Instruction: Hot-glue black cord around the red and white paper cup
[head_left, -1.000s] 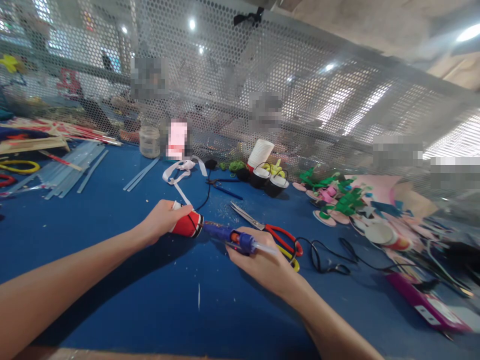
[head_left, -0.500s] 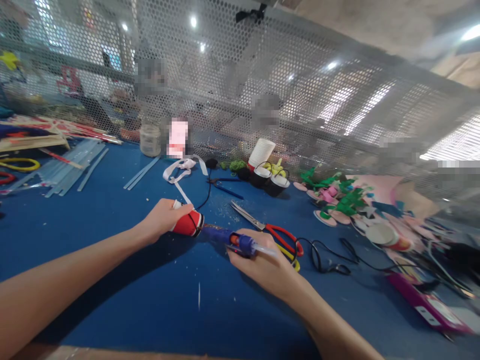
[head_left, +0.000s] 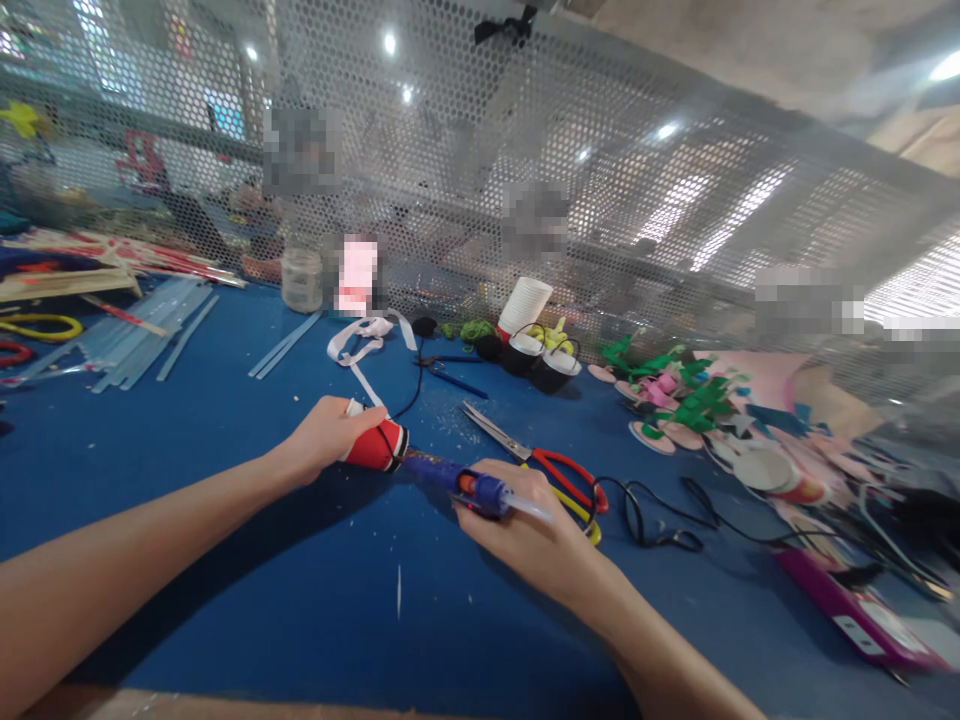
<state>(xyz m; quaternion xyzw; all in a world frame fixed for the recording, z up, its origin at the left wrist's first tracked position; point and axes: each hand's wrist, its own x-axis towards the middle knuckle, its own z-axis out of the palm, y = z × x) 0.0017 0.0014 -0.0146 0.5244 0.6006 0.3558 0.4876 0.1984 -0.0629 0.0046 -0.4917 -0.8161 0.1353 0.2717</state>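
My left hand (head_left: 330, 437) is closed around a red paper cup (head_left: 370, 449) with a white end and a black band at its rim; the cup lies tilted on its side in my grip. A dark cord loops over it, and a white ribbon (head_left: 365, 384) runs from it up the table. In my right hand (head_left: 529, 535) is a blue glue gun (head_left: 450, 478), with a clear glue stick (head_left: 530, 508) poking out of its back. Its nozzle points at the cup's black rim, at or very close to it. Red-handled scissors (head_left: 559, 473) lie just beyond my right hand.
Blue-handled pliers (head_left: 454, 372) and small black cups (head_left: 555, 370) stand farther back, before a perforated metal screen (head_left: 450, 200). Pale glue sticks (head_left: 150, 335) lie left. Green and pink craft pieces (head_left: 697, 400), a black cable (head_left: 637, 515) and a purple power strip (head_left: 855, 610) are right.
Both hands, the cup and the glue gun stay nearly in place. The whole view has shifted only very slightly.
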